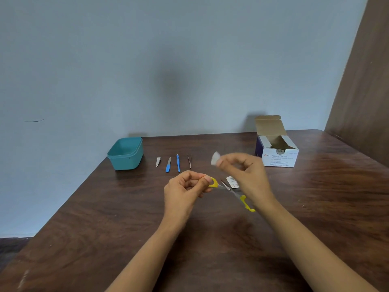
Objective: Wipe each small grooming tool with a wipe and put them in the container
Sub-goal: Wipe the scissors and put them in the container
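Note:
My left hand grips one yellow handle of the small scissors, whose blades are spread apart above the table. My right hand pinches a white wipe just above and to the right of the scissors. The second yellow handle hangs below my right wrist. Behind my hands, a nail clipper, a blue-handled nail file, a blue cuticle tool and tweezers lie in a row on the table. The teal container stands at the far left with nothing visible in it.
An open box of alcohol swabs stands at the back right. A torn swab wrapper lies on the dark wooden table under my right hand. A wall runs behind the table, a wooden panel on the right.

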Tool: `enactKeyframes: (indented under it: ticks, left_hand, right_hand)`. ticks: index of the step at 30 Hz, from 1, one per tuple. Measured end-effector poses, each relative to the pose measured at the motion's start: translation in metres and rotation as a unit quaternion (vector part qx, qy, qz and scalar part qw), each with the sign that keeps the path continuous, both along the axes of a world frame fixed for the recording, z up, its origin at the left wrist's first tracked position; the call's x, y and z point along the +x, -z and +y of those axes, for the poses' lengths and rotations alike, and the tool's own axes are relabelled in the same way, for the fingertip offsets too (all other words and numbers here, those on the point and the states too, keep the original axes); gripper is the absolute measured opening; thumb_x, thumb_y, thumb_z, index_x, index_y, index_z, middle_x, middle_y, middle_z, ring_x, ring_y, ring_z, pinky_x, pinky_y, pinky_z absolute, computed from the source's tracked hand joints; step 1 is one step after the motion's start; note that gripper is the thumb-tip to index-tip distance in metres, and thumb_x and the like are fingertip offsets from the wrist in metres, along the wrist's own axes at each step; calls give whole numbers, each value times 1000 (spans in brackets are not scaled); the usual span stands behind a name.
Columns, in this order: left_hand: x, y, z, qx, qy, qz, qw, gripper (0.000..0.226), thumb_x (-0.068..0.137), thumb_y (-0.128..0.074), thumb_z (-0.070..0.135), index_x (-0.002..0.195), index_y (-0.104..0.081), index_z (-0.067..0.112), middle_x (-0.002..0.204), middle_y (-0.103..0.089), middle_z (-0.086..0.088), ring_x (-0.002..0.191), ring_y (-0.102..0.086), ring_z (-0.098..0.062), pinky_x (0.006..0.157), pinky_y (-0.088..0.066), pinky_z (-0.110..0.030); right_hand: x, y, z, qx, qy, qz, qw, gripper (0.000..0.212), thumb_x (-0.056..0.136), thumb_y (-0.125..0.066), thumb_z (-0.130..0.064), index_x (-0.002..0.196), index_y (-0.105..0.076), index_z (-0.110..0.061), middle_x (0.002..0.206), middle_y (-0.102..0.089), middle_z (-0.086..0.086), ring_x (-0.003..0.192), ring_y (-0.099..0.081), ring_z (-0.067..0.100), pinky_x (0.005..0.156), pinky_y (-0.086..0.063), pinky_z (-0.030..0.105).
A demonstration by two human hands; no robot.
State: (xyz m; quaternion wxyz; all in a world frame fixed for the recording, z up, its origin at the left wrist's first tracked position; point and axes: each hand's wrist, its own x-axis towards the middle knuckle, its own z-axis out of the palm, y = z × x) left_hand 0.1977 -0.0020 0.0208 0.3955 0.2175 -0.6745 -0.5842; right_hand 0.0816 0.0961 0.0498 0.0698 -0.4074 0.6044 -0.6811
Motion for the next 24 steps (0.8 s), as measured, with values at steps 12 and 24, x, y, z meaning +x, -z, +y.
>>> enactKeyframes:
  ticks: [12, 24]
  left_hand:
    - [2, 0, -14, 307, -53, 138, 940, 6, 86, -66, 7, 89, -66, 2, 70, -73, -7, 56, -62, -5, 53, -52, -13]
    - [-7, 12, 7, 276, 16, 108, 955, 14, 84, -67, 5, 94, -61, -2, 79, -74, -11, 76, -72, -16, 65, -57, -19]
  right_hand:
    - [3, 20, -4, -75, 17, -69, 995, 6, 76, -76, -10, 79, -77, -15, 77, -75, 2, 70, -62, 10, 69, -47, 19]
    - [12, 33, -15, -4, 5, -286, 958, 7, 80, -73, -10, 85, -74, -7, 55, -63, -12, 42, -45, -2, 43, -33, 10]
